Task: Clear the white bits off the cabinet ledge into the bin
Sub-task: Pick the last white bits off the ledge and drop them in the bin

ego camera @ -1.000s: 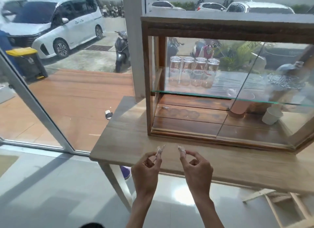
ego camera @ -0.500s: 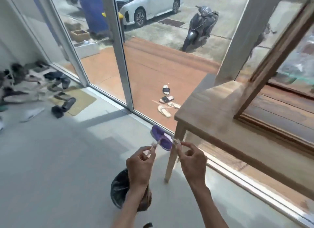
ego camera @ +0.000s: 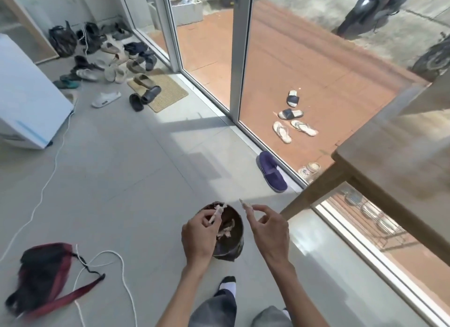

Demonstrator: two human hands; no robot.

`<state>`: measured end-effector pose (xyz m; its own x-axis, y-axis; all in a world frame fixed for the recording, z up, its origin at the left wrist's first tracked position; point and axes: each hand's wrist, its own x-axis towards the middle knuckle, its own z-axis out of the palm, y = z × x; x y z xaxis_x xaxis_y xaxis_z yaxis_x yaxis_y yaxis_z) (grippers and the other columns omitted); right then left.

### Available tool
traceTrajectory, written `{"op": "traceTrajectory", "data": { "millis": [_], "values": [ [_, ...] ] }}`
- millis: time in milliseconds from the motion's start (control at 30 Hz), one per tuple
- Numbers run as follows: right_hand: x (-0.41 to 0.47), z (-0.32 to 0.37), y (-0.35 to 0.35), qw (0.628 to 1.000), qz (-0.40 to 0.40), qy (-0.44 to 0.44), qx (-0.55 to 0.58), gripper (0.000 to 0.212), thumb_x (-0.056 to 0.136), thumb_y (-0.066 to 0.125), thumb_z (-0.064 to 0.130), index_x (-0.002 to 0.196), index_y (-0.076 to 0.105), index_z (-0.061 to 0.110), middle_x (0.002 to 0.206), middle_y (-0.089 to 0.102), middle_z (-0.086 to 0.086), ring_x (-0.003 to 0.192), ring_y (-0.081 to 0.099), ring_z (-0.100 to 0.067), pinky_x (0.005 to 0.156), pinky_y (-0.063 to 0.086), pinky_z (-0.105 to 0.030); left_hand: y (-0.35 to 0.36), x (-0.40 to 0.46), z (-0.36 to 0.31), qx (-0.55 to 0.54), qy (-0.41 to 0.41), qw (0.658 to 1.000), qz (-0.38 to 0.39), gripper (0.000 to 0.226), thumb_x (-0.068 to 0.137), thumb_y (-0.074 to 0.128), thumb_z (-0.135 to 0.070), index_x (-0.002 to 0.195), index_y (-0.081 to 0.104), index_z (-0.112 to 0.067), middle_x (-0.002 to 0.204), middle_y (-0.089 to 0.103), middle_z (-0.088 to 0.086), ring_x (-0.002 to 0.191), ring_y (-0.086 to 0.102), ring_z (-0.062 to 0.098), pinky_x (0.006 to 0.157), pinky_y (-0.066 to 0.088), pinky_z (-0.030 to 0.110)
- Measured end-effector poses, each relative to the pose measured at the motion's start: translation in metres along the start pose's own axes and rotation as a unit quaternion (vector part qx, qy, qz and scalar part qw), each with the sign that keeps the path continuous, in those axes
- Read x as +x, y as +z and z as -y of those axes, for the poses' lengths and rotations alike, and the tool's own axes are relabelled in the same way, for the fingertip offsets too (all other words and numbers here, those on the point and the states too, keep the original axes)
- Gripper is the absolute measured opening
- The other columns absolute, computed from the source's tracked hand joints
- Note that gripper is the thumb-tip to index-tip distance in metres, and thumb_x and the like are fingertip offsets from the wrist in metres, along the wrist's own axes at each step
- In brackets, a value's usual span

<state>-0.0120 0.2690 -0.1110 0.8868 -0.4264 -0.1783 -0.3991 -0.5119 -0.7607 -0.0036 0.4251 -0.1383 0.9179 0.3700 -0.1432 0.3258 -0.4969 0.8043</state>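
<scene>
Hands: L (ego camera: 198, 234) w/ white bit over bin (ego camera: 233, 244) rim, R (ego camera: 269, 229) just beside.

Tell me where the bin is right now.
In the head view, the bin sits on the floor low of centre, beneath and between the left hand and right hand, left of the table leg.

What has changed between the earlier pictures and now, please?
The person turned from the cabinet ledge to the floor. The left hand now hangs over the bin; the right hand is just beside it. Unchanged: each hand still pinches a white bit, nothing dropped yet.
</scene>
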Motion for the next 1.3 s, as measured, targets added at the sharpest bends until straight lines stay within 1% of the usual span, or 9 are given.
{"op": "traceTrajectory", "data": {
  "millis": [133,233,433,633,867,967,1100,1200,1300],
  "values": [
    [0.002,0.000,0.007,0.997,0.065,0.004,-0.047,0.040,0.088,0.064,0.062,0.118,0.072,0.037,0.067,0.067,0.012,0.068,0.067,-0.006,0.079,0.059,-0.034,0.006,0.007,0.006,0.036,-0.010,0.998,0.057,0.021,0.079,0.074,-0.052,0.085,0.076,-0.032,0.052,0.061,-0.007,0.058,0.062,0.009,0.061,0.055,0.032],
    [0.001,-0.003,0.008,0.996,0.071,0.007,-0.058,0.038,0.090,0.063,0.060,0.119,0.071,0.038,0.065,0.070,0.010,0.068,0.070,-0.005,0.081,0.061,-0.036,0.005,0.010,0.007,0.062,-0.009,0.996,0.068,0.019,0.080,0.074,-0.045,0.093,0.076,-0.031,0.057,0.063,-0.008,0.064,0.064,0.011,0.067,0.056,0.034],
    [0.006,-0.003,0.004,0.996,0.073,-0.002,-0.046,0.028,0.094,0.059,0.054,0.114,0.070,0.039,0.062,0.069,0.008,0.064,0.070,-0.005,0.075,0.060,-0.033,-0.004,0.017,-0.001,0.071,0.023,0.994,0.083,0.018,0.085,0.072,-0.039,0.100,0.074,-0.030,0.057,0.060,-0.010,0.065,0.062,0.009,0.068,0.055,0.034],
    [0.012,-0.004,-0.011,0.996,0.087,-0.009,0.002,0.020,0.095,0.063,0.039,0.111,0.074,0.031,0.063,0.067,0.005,0.061,0.066,-0.006,0.062,0.048,-0.018,-0.011,0.020,-0.016,0.010,0.090,0.980,0.177,0.031,0.087,0.071,-0.038,0.117,0.066,-0.032,0.078,0.063,-0.008,0.067,0.058,0.009,0.075,0.056,0.036],
    [0.009,0.000,-0.054,0.998,0.024,-0.023,0.049,0.023,0.096,0.065,0.034,0.116,0.074,0.028,0.073,0.068,0.006,0.069,0.065,-0.007,0.066,0.048,-0.016,-0.007,0.017,-0.060,-0.004,0.187,0.959,0.214,0.035,0.090,0.068,-0.041,0.124,0.060,-0.038,0.096,0.064,-0.015,0.088,0.060,-0.002,0.076,0.059,0.027],
    [0.008,0.003,-0.084,0.998,-0.017,-0.034,0.058,0.023,0.096,0.067,0.032,0.116,0.074,0.026,0.077,0.070,0.006,0.072,0.066,-0.005,0.066,0.047,-0.010,0.002,0.012,-0.088,-0.011,0.225,0.946,0.233,0.035,0.091,0.067,-0.042,0.125,0.059,-0.039,0.096,0.064,-0.018,0.089,0.061,-0.003,0.077,0.059,0.026],
    [-0.003,-0.002,-0.140,0.993,-0.075,-0.032,0.086,0.018,0.095,0.068,0.026,0.112,0.074,0.026,0.073,0.068,0.010,0.065,0.064,0.000,0.061,0.045,-0.004,0.026,-0.011,-0.130,-0.042,0.265,0.926,0.266,0.029,0.092,0.068,-0.036,0.120,0.062,-0.037,0.095,0.066,-0.017,0.089,0.060,-0.004,0.071,0.055,0.015],
    [-0.014,-0.020,-0.181,0.984,-0.136,-0.017,0.115,0.012,0.094,0.069,0.027,0.102,0.075,0.032,0.060,0.065,0.009,0.059,0.060,-0.005,0.058,0.044,-0.012,0.051,-0.037,-0.158,-0.061,0.291,0.907,0.297,0.024,0.091,0.069,-0.032,0.115,0.064,-0.036,0.089,0.068,-0.016,0.085,0.062,-0.002,0.068,0.053,0.015],
    [-0.029,-0.047,-0.220,0.971,-0.197,0.008,0.136,0.011,0.094,0.070,0.028,0.100,0.076,0.034,0.063,0.065,0.020,0.059,0.060,-0.004,0.061,0.045,-0.013,0.079,-0.069,-0.181,-0.062,0.321,0.881,0.341,0.024,0.090,0.071,-0.032,0.112,0.066,-0.039,0.084,0.071,-0.015,0.080,0.065,0.000,0.068,0.053,0.019]
  ]
}}
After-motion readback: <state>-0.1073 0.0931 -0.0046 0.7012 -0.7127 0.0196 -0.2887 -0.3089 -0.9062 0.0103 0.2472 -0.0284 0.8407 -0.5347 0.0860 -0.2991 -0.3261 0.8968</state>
